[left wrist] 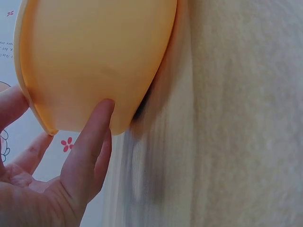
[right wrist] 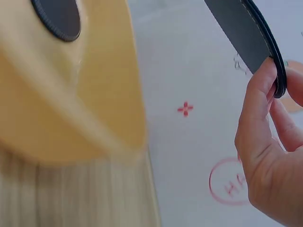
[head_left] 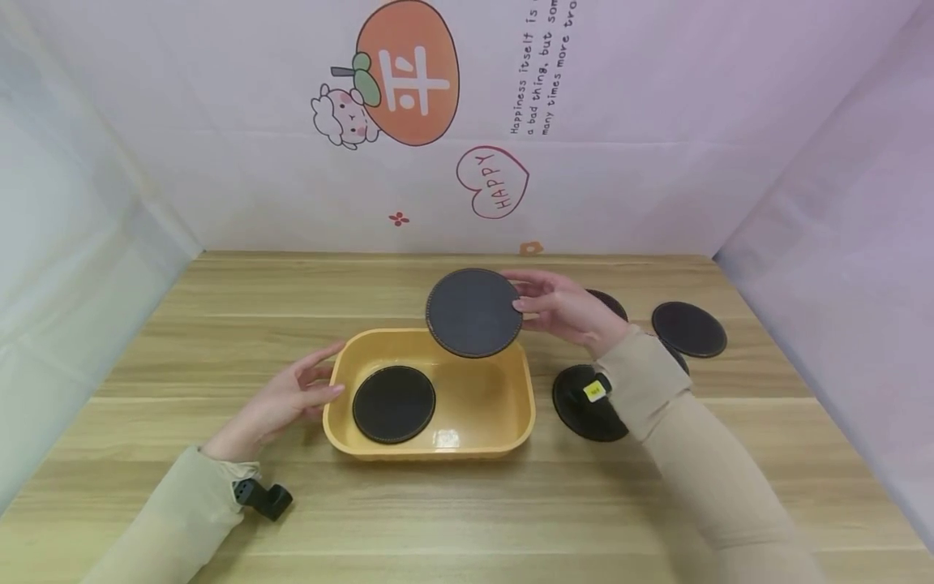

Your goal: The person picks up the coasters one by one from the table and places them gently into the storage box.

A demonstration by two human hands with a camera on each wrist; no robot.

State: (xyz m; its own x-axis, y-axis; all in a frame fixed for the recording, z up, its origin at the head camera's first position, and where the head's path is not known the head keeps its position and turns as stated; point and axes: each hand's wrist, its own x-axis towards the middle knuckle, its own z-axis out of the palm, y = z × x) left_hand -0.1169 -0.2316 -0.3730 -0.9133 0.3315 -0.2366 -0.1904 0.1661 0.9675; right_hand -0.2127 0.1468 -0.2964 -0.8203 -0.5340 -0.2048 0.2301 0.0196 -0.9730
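Observation:
My right hand (head_left: 558,307) pinches the edge of a round dark coaster (head_left: 474,313), its thumb on the near face. That coaster is raised over the back right part of a yellow plastic tub (head_left: 485,405). In the right wrist view the same stitched-edge coaster (right wrist: 246,35) appears side-on between thumb and fingers. Another black coaster (head_left: 394,404) lies inside the tub, on the left. My left hand (head_left: 292,393) rests at the tub's left end, fairly straight fingers touching the rim and outer wall, as the left wrist view of the hand (left wrist: 71,175) shows.
To the tub's right, several more dark coasters lie on the wooden table (head_left: 438,527): one at the far right (head_left: 689,328), one nearer (head_left: 584,405), others partly hidden behind my right arm. A printed cloth (head_left: 620,186) hangs behind the table.

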